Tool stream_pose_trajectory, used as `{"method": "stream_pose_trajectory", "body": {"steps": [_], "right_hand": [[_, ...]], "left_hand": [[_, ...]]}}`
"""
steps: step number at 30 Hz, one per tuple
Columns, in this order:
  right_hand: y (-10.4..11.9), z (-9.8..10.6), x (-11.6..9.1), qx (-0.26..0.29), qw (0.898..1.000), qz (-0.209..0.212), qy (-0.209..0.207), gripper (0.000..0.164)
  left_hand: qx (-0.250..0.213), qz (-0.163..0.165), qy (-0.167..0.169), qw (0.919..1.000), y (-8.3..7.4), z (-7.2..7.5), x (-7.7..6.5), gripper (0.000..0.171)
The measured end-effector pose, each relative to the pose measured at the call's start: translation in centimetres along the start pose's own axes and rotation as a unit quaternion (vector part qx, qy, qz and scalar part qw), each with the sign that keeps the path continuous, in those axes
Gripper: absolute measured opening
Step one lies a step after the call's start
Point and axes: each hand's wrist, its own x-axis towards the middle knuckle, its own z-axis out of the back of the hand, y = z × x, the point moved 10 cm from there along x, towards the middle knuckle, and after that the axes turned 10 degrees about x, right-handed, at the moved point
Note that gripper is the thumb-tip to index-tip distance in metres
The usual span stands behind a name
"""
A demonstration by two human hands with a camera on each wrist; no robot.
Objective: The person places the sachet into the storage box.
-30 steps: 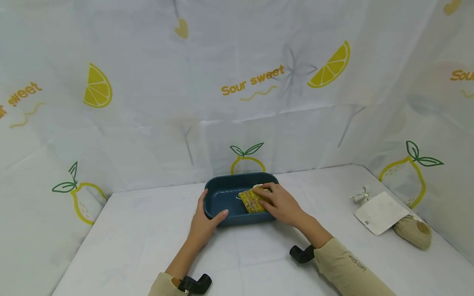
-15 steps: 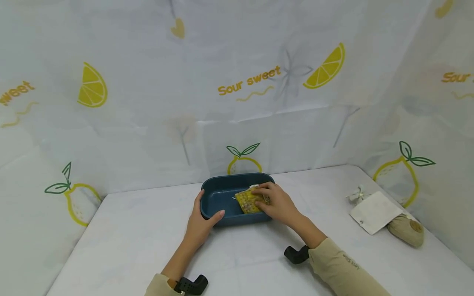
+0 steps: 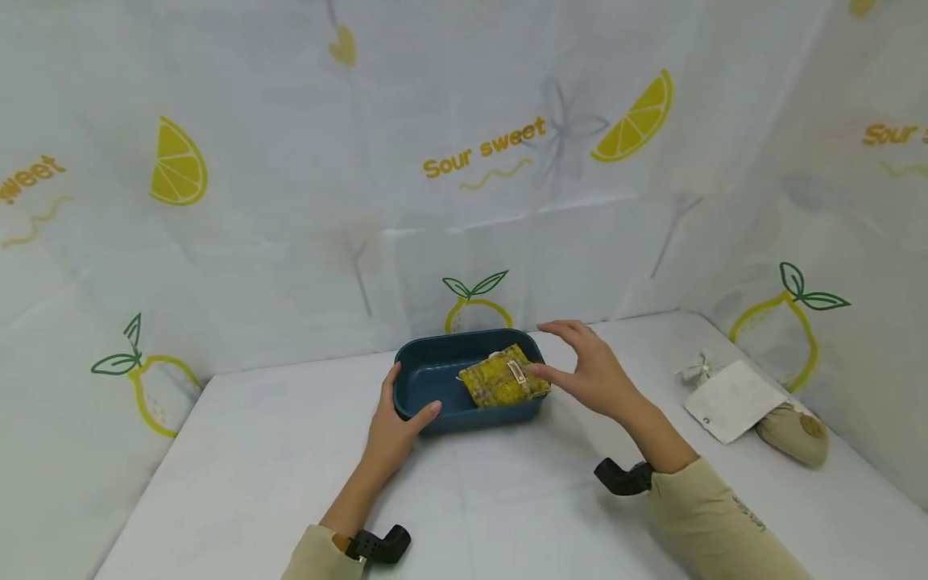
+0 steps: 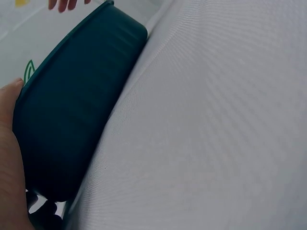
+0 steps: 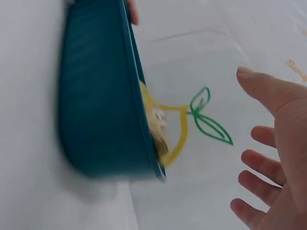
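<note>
A dark blue rectangular plastic tray stands near the back of the table. Its left end is held by my left hand, thumb at the near rim and fingers round the outer side. Inside the tray's right half lies a yellow patterned pouch with a small white label, leaning on the right wall. My right hand is just right of the pouch, raised, thumb and fingers spread. In the right wrist view, the right hand is apart from the tray and holds nothing.
At the table's right side lie a white flat pouch, a beige pouch with a brown round patch, and a small light-coloured item tied at the top. A white curtain with lemon prints hangs behind.
My right hand has let go of the yellow pouch and moved right and up, out of the tray. The pouch now lies turned, its label showing. The left hand keeps its hold.
</note>
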Motion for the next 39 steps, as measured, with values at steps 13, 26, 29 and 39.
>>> {"method": "stream_pose_trajectory", "body": {"steps": [13,26,29,39], "right_hand": [[-3.7,9.4,-5.1,-0.055,0.992,0.006,-0.11,0.082],[-9.9,14.1,-7.4,-0.144,0.979,-0.042,-0.14,0.104],[-12.2,14.5,-8.3,-0.146,0.977,-0.083,-0.132,0.109],[-16.9,15.6,-10.3,-0.16,0.962,-0.196,-0.103,0.125]], "left_hand": [[0.011,0.016,0.003,0.9998,1.1,-1.0,-0.3,0.097],[0.014,0.001,0.003,0.9999,-0.1,-0.6,0.2,0.097],[0.013,0.002,0.005,0.9999,-0.1,-0.4,0.1,0.097],[0.027,-0.008,0.006,0.9996,-0.3,0.0,0.2,0.097]]}}
